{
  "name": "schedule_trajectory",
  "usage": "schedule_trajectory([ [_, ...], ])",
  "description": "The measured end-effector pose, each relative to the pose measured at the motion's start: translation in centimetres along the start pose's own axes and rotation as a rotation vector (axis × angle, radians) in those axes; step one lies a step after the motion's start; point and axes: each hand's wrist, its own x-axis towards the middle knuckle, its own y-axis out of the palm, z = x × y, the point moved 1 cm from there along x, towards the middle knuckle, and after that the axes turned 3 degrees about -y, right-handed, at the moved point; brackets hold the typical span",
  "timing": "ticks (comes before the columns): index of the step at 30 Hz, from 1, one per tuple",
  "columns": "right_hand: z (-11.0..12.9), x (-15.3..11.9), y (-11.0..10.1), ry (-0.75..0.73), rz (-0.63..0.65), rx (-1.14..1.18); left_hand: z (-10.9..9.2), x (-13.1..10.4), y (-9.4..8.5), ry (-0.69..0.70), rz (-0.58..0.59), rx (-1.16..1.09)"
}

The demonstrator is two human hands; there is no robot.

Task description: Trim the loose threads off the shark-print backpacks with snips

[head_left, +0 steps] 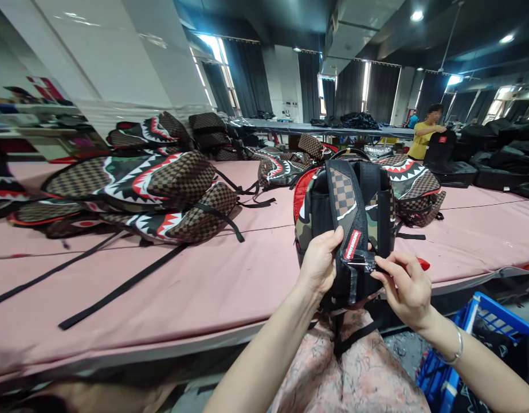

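Observation:
A backpack (318,215) with black, camouflage and checkered panels stands at the near edge of the pink table, its back facing me. My left hand (322,261) grips the edge of its shoulder strap (345,198), thumb on top, beside a red label (352,244). On the right, my right hand (404,284) pinches a small clear plastic piece (367,261) lying across the strap just below the label. A red pointed thing shows behind my right fingers; what it is I cannot tell.
Checkered shark-mouth backpacks (161,180) lie piled on the pink table (230,281) at the left, with straps trailing. More bags (414,183) lie behind. A blue crate (449,355) stands low at the right. A person in yellow (420,140) handles a black bag farther back.

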Motion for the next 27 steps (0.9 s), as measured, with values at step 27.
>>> schedule_trajectory([
  [27,0.5,-1.0,3.8,0.551,-0.173,0.601,2.2,-0.8,-0.8,0.24,-0.031,-0.026],
])
